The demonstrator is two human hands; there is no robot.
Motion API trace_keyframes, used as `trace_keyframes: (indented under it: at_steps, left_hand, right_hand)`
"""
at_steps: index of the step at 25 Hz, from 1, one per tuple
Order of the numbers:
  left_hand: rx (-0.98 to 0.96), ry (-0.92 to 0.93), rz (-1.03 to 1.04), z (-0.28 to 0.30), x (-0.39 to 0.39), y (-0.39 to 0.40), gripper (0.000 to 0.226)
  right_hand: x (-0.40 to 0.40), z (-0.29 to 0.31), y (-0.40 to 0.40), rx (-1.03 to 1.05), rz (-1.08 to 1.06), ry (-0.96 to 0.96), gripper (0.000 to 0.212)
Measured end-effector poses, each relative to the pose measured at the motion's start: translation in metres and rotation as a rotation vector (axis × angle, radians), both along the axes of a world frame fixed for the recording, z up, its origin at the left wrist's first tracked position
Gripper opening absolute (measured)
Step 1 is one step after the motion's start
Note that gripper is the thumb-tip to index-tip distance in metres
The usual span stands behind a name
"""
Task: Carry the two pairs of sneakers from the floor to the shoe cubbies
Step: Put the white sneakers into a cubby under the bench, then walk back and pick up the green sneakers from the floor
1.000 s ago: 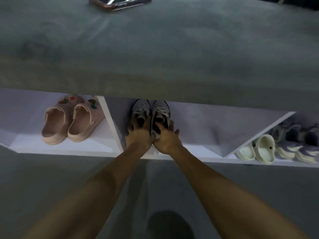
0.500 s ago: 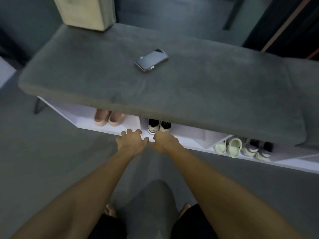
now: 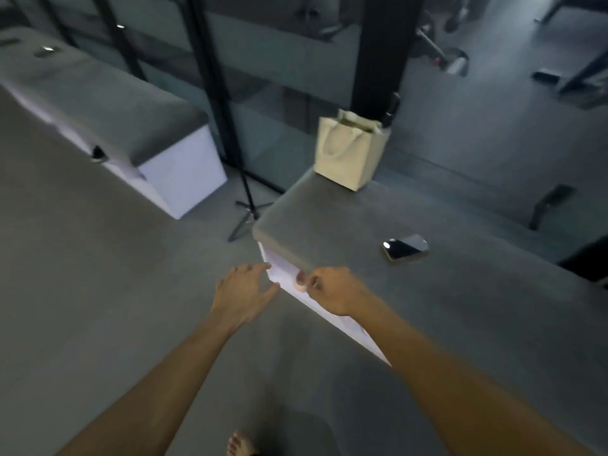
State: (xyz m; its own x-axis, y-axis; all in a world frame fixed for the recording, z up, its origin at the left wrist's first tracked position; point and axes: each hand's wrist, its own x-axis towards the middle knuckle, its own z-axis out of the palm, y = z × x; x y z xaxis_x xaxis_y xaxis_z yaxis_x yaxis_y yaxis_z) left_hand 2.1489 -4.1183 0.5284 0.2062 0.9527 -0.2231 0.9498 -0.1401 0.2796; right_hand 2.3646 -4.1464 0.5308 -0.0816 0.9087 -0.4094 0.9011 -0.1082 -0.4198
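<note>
The white shoe cubby unit (image 3: 332, 319) runs under a grey cushioned bench top (image 3: 444, 307). From this high angle only its front edge shows, and the sneakers inside are hidden. A bit of a pink clog (image 3: 300, 278) peeps out at the left end. My left hand (image 3: 241, 291) hovers over the floor in front of the unit's left corner, fingers spread and empty. My right hand (image 3: 332, 289) hangs at the bench's front edge with fingers loosely curled, holding nothing.
A phone (image 3: 405, 247) lies on the bench top. A beige tote bag (image 3: 350, 149) stands at the bench's far end. A tripod stand (image 3: 248, 205) rises from the floor left of the bench. A second bench unit (image 3: 108, 120) sits at the far left. My bare foot (image 3: 240, 444) shows below.
Both hands let go of the grey sneakers in the middle cubby and drew back out. My view rose and swung left, so the cubby openings dropped out of sight.
</note>
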Motion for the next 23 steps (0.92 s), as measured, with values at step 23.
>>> trace_keyframes:
  at_steps: [23]
  left_hand:
    - [0.087, -0.113, 0.749, 0.121, -0.537, 0.231, 0.061]
  right_hand:
    - [-0.545, 0.133, 0.396, 0.35, 0.582, 0.075, 0.049]
